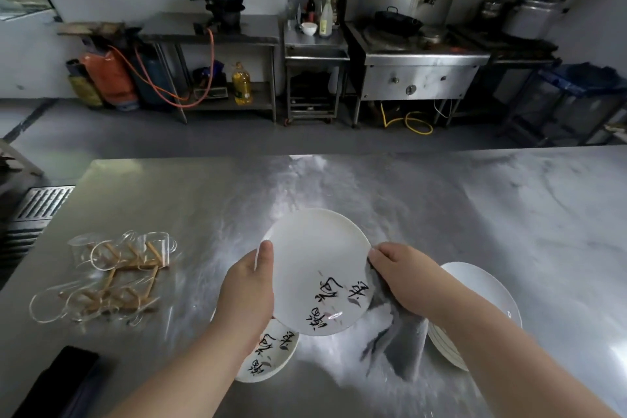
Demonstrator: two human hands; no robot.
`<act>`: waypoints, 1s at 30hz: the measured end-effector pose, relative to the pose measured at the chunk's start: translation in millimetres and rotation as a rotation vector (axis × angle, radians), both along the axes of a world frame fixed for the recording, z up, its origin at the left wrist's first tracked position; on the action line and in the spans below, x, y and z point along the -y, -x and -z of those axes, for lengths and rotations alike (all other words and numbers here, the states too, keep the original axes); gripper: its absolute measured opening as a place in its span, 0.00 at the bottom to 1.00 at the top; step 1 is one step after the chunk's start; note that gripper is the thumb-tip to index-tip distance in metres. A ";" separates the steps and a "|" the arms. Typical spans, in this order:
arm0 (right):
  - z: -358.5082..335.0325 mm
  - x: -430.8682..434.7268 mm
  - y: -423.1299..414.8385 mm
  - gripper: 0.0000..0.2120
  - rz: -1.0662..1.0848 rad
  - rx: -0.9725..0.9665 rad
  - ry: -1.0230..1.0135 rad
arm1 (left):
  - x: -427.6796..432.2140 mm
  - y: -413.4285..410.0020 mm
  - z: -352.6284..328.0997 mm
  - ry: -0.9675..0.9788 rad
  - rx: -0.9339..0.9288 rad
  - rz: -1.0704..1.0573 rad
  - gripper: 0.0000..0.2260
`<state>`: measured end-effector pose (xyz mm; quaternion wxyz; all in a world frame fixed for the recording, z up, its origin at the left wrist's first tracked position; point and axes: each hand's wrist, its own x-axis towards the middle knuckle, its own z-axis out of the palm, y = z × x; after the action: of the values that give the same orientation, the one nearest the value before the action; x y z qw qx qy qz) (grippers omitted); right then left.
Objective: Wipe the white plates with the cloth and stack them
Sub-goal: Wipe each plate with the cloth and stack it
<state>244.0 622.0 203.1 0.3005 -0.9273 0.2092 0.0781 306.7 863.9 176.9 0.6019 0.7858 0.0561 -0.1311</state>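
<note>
A white plate (315,258) with black brush writing is held tilted above the steel table (475,214). My left hand (249,288) grips its left rim, thumb on the face. My right hand (403,276) grips the right rim together with a grey cloth (403,346) that hangs down behind the plate. Below my left wrist lies another written plate (271,356) on the table. A stack of white plates (481,302) sits at the right, partly hidden by my right forearm.
A wooden rack with clear glass cups (112,275) lies at the table's left. A dark flat object (64,380) sits at the near left corner. Across the floor stand steel benches, a wok stove (417,58) and bottles.
</note>
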 end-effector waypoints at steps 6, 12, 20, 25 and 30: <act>-6.0 21.0 20.1 0.14 0.050 0.193 -0.180 | 33.2 7.1 -25.9 0.198 -0.441 0.085 0.49; -7.3 43.9 57.1 0.16 0.097 0.452 -0.626 | 51.4 17.1 -47.9 0.915 -0.521 -0.046 0.19; -20.0 57.4 91.5 0.17 0.034 0.751 -0.206 | 90.3 59.7 -43.9 0.912 -0.315 0.018 0.22; -5.9 37.9 104.1 0.26 -0.538 0.740 0.250 | 119.4 91.5 -47.3 0.955 -0.246 0.174 0.16; -21.1 65.8 94.0 0.45 -0.613 0.601 0.297 | 139.3 110.5 -50.7 0.969 -0.163 0.201 0.16</act>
<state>150.0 556.2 224.2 0.1746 -0.9609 -0.1628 -0.1401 196.2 724.7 227.6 0.8757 0.4046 -0.0403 -0.2602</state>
